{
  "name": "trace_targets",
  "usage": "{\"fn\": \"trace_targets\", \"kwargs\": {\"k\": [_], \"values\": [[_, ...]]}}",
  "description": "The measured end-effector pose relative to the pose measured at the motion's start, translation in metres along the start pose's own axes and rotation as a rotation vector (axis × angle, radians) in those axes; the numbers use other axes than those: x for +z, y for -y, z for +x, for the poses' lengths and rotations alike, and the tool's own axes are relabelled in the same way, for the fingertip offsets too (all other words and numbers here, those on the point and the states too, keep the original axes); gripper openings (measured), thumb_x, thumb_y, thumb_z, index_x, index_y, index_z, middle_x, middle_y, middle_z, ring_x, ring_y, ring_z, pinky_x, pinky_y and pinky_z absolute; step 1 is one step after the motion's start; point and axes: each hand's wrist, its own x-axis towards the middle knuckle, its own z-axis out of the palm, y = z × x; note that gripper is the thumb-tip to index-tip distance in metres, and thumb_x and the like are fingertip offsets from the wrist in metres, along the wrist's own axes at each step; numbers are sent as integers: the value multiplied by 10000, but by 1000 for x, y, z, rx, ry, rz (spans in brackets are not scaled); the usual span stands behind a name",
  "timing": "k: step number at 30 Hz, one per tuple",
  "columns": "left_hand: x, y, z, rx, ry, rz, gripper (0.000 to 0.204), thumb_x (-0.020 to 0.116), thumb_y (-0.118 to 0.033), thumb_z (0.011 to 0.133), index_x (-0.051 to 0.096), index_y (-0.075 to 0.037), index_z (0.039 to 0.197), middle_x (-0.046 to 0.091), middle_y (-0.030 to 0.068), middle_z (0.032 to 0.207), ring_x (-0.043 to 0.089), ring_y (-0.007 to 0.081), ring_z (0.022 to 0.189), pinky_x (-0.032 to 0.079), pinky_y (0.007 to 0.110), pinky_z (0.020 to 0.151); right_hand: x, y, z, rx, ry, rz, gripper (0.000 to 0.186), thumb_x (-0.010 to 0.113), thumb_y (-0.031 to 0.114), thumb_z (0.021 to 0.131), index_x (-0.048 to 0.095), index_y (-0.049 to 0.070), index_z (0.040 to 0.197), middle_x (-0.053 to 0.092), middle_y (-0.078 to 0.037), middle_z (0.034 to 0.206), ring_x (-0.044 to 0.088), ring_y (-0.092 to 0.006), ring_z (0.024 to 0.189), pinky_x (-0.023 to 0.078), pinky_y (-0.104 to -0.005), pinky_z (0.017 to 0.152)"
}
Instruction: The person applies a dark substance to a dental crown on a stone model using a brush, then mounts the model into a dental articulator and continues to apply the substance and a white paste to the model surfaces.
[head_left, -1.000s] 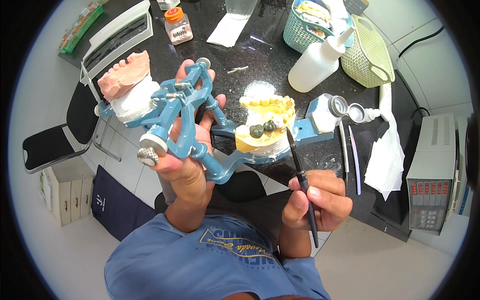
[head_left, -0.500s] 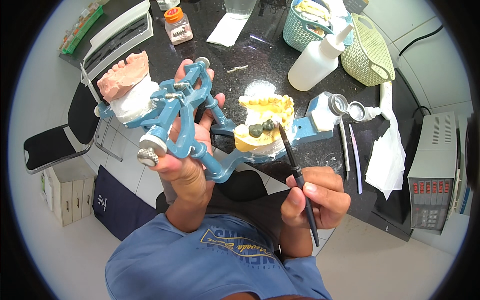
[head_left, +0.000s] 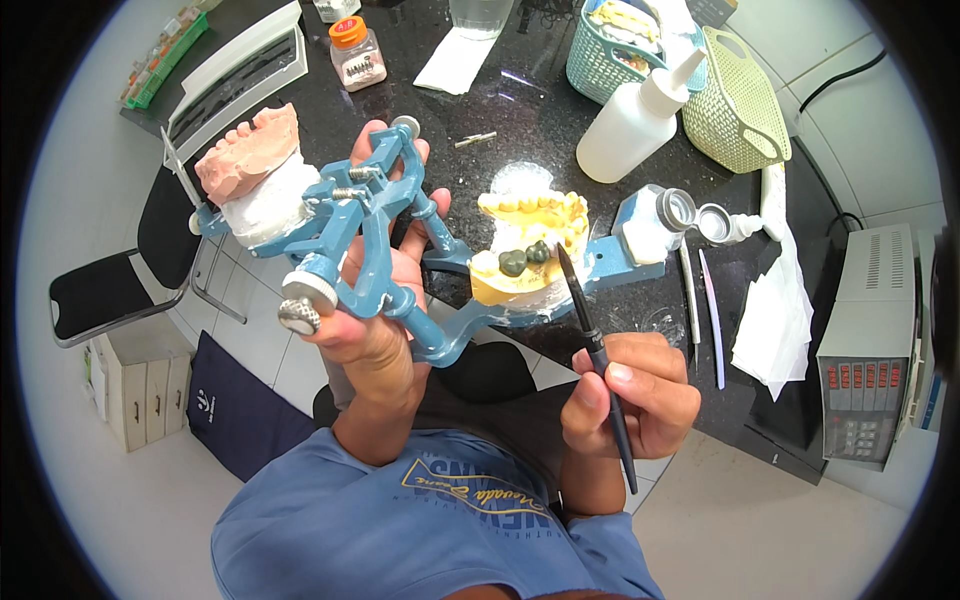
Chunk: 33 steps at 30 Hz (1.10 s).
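Observation:
My left hand (head_left: pixel 370 350) grips the blue dental articulator (head_left: pixel 432 338) by its hinge end, fingers spread behind the frame and thumb by a knurled knob. The articulator lies opened out. On its left arm is a pink dental cast (head_left: pixel 240 160) set in white plaster (head_left: pixel 268 208). A yellow dental cast (head_left: pixel 498 286) sits on its right arm, with dark green tooth shapes (head_left: pixel 513 263) along the near side. My right hand (head_left: pixel 645 390) is closed in a pen grip around a slim black brush (head_left: pixel 590 335). Its pointed tip is at the yellow cast, just right of the green teeth; contact cannot be made out.
Beyond the casts stand a white squeeze bottle (head_left: pixel 627 130), a blue basket (head_left: pixel 600 70) and a green basket (head_left: pixel 735 105). Small jars (head_left: pixel 676 208), thin tools (head_left: pixel 711 310) and tissue (head_left: pixel 775 330) lie to the right. An orange-capped jar (head_left: pixel 358 58) is at the back.

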Motion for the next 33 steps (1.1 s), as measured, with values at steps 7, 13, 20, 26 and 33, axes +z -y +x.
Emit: {"fn": "trace_targets", "kwargs": {"k": [7, 13, 20, 26, 33], "values": [[0, 1, -1, 2, 13, 41, 1282, 544, -873, 533, 230, -26, 1442, 262, 198, 1481, 346, 354, 1320, 377, 479, 1006, -1, 0, -3, -7, -47, 11, 310, 695, -56, 678, 551, 43, 935, 613, -101, 754, 617, -188, 590, 487, -264, 507], [-3, 3, 0, 10, 45, 57, 1284, 487, -897, 544, 225, -18, 1442, 258, 187, 1484, 334, 345, 1328, 364, 473, 1017, 0, 0, -1, -11, -11, -8, 299, 685, -55, 683, 547, 43, 929, 607, -99, 755, 613, -185, 581, 489, -260, 508], [2, 0, -1, 49, -25, 61, 1264, 657, -803, 525, 230, -39, 1437, 231, 238, 1477, 362, 388, 1305, 425, 479, 972, -3, -1, -4, -57, -121, 20, 290, 740, 25, 727, 543, 56, 937, 560, -69, 777, 585, -175, 602, 472, -264, 485], [-9, 12, 0, 184, -11, -1, 1246, 800, -688, 480, 228, -142, 1443, 238, 320, 1430, 374, 469, 1268, 477, 502, 921, -11, 5, -5, -17, 27, -106, 269, 709, 27, 747, 518, 69, 932, 569, -72, 752, 583, -175, 597, 490, -257, 499], [-7, 10, -1, 187, -15, 18, 1266, 797, -706, 456, 232, -150, 1443, 235, 316, 1434, 374, 467, 1269, 477, 507, 922, -10, 4, -7, -3, 21, -90, 270, 707, 33, 742, 527, 80, 938, 586, -66, 738, 606, -187, 594, 517, -267, 507]]}}
